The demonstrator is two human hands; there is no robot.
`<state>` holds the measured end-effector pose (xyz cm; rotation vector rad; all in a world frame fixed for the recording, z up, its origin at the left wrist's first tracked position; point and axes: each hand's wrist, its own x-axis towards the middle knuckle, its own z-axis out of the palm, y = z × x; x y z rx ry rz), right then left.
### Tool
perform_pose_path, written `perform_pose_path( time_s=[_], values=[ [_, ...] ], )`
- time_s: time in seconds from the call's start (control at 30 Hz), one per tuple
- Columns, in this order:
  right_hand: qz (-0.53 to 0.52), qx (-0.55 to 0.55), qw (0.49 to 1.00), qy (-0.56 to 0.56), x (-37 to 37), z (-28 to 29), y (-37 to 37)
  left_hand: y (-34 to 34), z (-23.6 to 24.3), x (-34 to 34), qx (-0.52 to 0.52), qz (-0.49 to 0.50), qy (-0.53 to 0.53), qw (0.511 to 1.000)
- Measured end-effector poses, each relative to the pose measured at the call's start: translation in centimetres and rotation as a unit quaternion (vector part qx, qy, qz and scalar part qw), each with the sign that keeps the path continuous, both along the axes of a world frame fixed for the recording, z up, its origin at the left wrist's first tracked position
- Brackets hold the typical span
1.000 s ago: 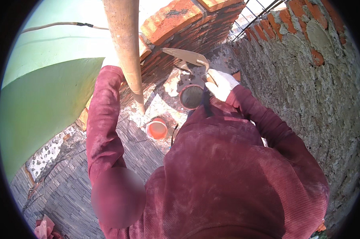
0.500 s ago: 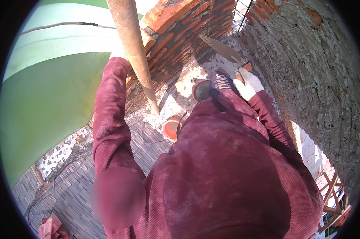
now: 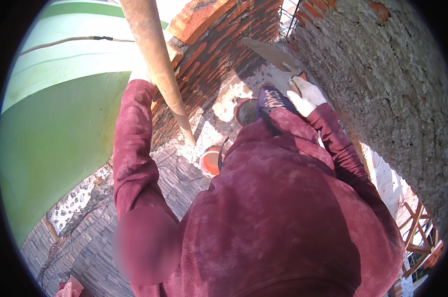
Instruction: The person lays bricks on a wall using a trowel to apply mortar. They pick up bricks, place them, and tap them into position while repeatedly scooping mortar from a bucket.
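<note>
My right hand point(image 3: 307, 96), in a white glove, is closed around the handle of a brick trowel point(image 3: 271, 54). Its broad pointed blade reaches out to the upper left, over the mortar-strewn ground between two walls. My left arm stretches forward to the brick wall point(image 3: 219, 59). The left hand point(image 3: 140, 71), gloved in white, is washed out by glare beside a wooden pole point(image 3: 157, 64), and its fingers cannot be made out. A loose-looking orange brick point(image 3: 175, 55) shows just past the pole, close to that hand.
A rough mortared wall point(image 3: 382, 84) rises at my right. Left of me curves a large green surface point(image 3: 65, 123). An orange bucket point(image 3: 210, 161) stands near the pole's foot, on grey patterned flooring point(image 3: 105, 237). Crossed wooden pieces point(image 3: 418, 232) lie at lower right.
The trowel and my right hand have shifted slightly up and left, and the hand has turned a little. My view has moved slightly; the left arm keeps nearly the same reach.
</note>
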<state>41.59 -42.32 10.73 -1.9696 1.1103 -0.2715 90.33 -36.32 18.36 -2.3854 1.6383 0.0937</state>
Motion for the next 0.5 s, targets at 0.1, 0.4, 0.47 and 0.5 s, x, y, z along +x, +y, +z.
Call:
perform_pose_path(
  time_s=[0.1,0.4,0.47,0.5],
  values=[
    [0.001,-0.033,0.999,-0.015,0.6,0.8,-0.2,-0.5,0.1,0.2,-0.01,0.006,0.032,0.999],
    [0.043,-0.131,0.99,0.005,4.8,7.2,-5.8,-5.9,0.6,-1.2,-0.003,0.086,0.36,0.929],
    [0.059,-0.203,0.977,0.011,7.8,8.0,-9.1,-7.7,0.7,-3.0,0.01,0.084,0.401,0.912],
    [0.065,-0.202,0.976,0.036,9.3,8.7,-10.6,-8.5,1.8,-4.6,0.007,0.051,0.41,0.911]
  ],
)
